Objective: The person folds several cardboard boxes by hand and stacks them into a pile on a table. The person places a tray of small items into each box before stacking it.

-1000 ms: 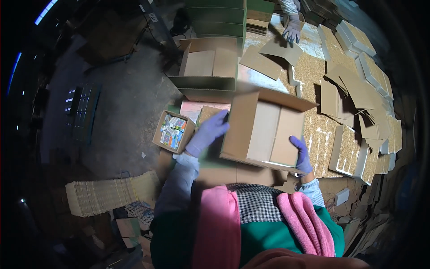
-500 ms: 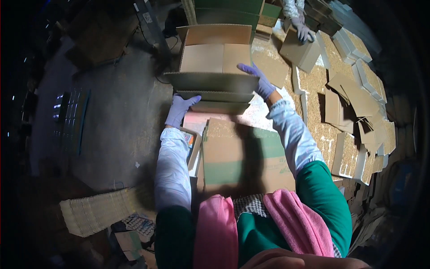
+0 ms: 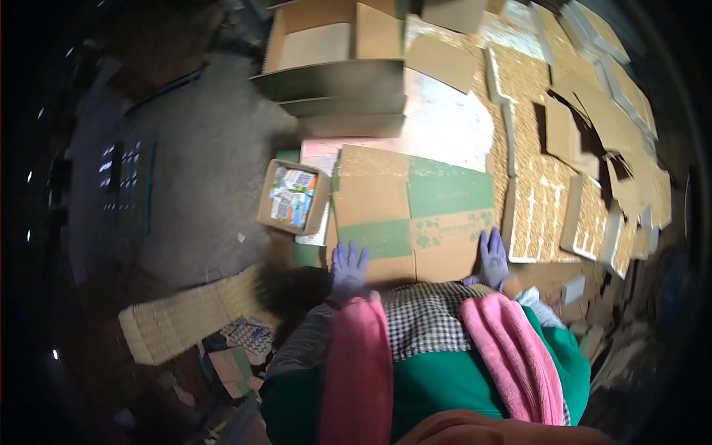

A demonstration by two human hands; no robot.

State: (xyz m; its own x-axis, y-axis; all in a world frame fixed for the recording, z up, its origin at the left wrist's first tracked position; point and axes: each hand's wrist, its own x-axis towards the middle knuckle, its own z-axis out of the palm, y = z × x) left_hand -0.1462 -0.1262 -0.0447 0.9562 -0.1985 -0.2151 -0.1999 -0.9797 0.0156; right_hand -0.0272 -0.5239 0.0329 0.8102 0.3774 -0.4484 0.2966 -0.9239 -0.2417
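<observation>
A flat folded cardboard carton (image 3: 411,211), brown with green panels, lies in front of my body. My left hand (image 3: 348,273), in a pale purple glove, rests at its near left edge with fingers stretched out. At the near right edge, my right hand (image 3: 495,258), gloved alike, points its fingers forward along the board. Neither hand is closed around anything. Beyond the flat carton stands an open cardboard box (image 3: 334,80) with its near flaps raised.
Left of the flat carton sits a small cardboard box (image 3: 323,199) of colourful packets. Right are white-edged trays (image 3: 530,215) filled with tan, grainy material, some covered by cardboard pieces (image 3: 593,104). A woven mat (image 3: 193,304) lies at lower left.
Both hands have let go of the open box and come back to the flat carton's near edge. The open box now sits further up and left in view.
</observation>
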